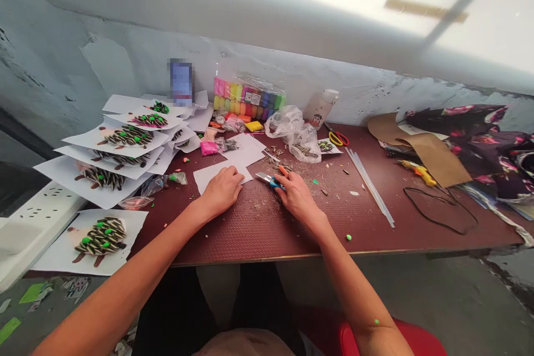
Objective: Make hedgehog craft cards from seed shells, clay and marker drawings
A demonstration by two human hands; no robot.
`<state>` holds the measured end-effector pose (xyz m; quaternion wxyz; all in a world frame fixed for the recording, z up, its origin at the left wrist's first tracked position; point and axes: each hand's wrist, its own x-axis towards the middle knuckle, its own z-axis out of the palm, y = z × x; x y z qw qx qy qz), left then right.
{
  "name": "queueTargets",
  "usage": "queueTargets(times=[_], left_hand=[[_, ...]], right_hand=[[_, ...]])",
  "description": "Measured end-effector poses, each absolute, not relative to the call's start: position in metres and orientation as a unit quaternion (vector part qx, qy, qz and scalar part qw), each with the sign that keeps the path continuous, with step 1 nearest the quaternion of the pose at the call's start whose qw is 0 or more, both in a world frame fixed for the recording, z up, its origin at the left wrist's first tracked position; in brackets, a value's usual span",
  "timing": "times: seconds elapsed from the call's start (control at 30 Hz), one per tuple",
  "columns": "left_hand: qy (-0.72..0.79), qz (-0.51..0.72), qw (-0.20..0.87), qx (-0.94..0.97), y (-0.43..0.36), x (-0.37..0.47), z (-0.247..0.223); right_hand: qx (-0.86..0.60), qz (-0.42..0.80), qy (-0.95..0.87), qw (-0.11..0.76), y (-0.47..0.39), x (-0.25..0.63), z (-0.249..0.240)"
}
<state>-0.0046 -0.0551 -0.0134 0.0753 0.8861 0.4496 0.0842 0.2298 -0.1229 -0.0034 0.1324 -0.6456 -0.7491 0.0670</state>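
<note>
1. Two hands of mine are over the dark red surface (258, 239), well apart from the pale wall behind it.
2. My left grip (223, 186) rests on a white sheet (204, 177), fingers curled near its right end; I cannot tell whether they pinch the paper or only press it.
3. My right grip (292, 192) is closed around a blue-handled blade (267, 179), whose metal end points left toward my other hand. Something orange shows between my fingers, and I cannot tell if it belongs to the tool.
4. Just beyond the blade, striped seeds (274, 151) lie scattered; a second white sheet (249, 151) lies behind the first one.
5. Behind the seeds I see a crumpled clear bag (287, 125), and near it a bottle (323, 107) and red-and-yellow scissors (337, 138).
6. To my left rises a stack of cards (79, 169) bearing seed-covered animals; in front of it lies one more card (54, 255) with a seed-covered animal dotted green.
7. Against the wall stands a pack of coloured blocks (246, 101).
8. To my right lie translucent sticks (370, 188), then a yellow glue gun (420, 172) with its dark cord.
</note>
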Motion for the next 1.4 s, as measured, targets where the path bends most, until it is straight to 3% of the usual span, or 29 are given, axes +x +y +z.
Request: queueTargets(times=[0.23, 0.67, 0.93, 1.4], left_hand=[[0.494, 0.031, 0.125, 0.860, -0.042, 0.011, -0.003], [0.511, 0.188, 0.180, 0.819, -0.024, 0.013, -0.013], [0.499, 0.149, 0.215, 0.826, -0.018, 0.031, -0.015], [0.463, 0.190, 0.274, 0.821, -0.011, 0.020, -0.021]], right_hand=[[-0.659, 0.078, -0.740, 0.115, -0.121, 0.228, 0.001], [-0.661, 0.081, -0.739, 0.103, -0.118, 0.229, -0.001], [-0.666, 0.070, -0.736, 0.099, -0.120, 0.230, -0.002], [-0.662, 0.073, -0.740, 0.098, -0.121, 0.223, 0.002]])
